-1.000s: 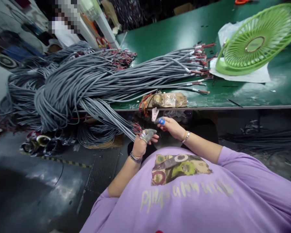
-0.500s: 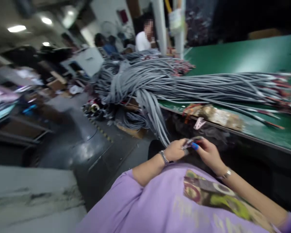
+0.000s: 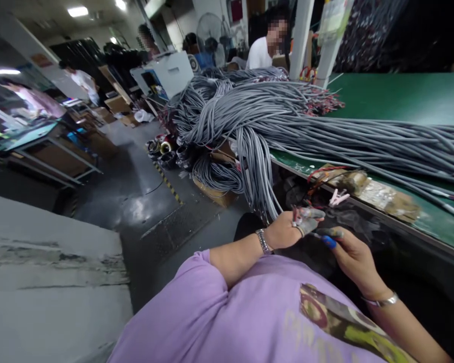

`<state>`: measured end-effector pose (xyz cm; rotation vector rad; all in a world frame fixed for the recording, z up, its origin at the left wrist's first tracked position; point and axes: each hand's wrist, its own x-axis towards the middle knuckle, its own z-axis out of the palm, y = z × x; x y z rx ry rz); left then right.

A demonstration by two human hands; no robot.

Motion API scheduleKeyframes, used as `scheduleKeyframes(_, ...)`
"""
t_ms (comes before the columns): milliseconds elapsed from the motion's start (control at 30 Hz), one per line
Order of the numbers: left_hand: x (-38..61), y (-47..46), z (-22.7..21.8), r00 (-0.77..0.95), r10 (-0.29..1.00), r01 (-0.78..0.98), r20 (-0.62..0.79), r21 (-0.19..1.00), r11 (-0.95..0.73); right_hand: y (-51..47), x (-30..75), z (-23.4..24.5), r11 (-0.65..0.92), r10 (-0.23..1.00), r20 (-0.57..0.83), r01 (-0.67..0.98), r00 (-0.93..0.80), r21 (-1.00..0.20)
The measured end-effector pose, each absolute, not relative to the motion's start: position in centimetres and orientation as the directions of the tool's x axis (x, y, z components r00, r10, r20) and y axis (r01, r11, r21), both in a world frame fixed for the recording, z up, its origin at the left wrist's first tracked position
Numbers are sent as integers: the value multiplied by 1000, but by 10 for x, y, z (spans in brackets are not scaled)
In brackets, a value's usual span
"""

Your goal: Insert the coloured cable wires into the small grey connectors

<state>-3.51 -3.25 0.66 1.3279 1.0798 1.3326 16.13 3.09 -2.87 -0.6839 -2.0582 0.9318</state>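
My left hand [image 3: 287,229] is closed around the ends of grey cables [image 3: 256,169] that hang over the table's edge. Reddish wire ends [image 3: 295,215] show between its fingers, which wear greyish fingertip covers. Just right of it, my right hand [image 3: 351,254] pinches thumb against forefinger, with a blue cover [image 3: 328,242] on the thumb. Something thin and small seems to lie at that pinch, but I cannot make it out. Both hands are in front of my body, below the table's edge, with their fingertips close together.
A large pile of grey cables [image 3: 249,108] lies along the green table [image 3: 393,96]. A pink clip [image 3: 338,198] and a taped cardboard strip [image 3: 389,199] are at its near edge. Coiled cable [image 3: 217,174] sits in a carton below. A co-worker [image 3: 260,53] is behind the pile.
The camera view has turned, so the scene sits lower and farther right. My right hand has drawn away slightly from my left, leaving a small gap between the fingertips.
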Motion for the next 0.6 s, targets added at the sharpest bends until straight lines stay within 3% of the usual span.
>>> scheduleKeyframes(67,-27,-30,4,118,970,74,214,972,-223,24,160,-20,567,697,406,109,-591,-816)
scheduleKeyframes(133,-21,-31,3,153,974,131,166,974,-186,16,158,-15,498,723,363,79,-588,-864)
scheduleKeyframes(267,-24,-33,4,178,984,139,6,990,-31,8,149,-19,160,822,110,42,-559,-986)
scheduleKeyframes(400,-34,-29,4,162,984,250,-77,968,35,13,141,-26,-130,900,-62,-131,-432,-983)
scheduleKeyframes(600,-33,-28,2,205,952,297,-227,941,161,20,129,-14,-214,879,-78,-243,-471,-946)
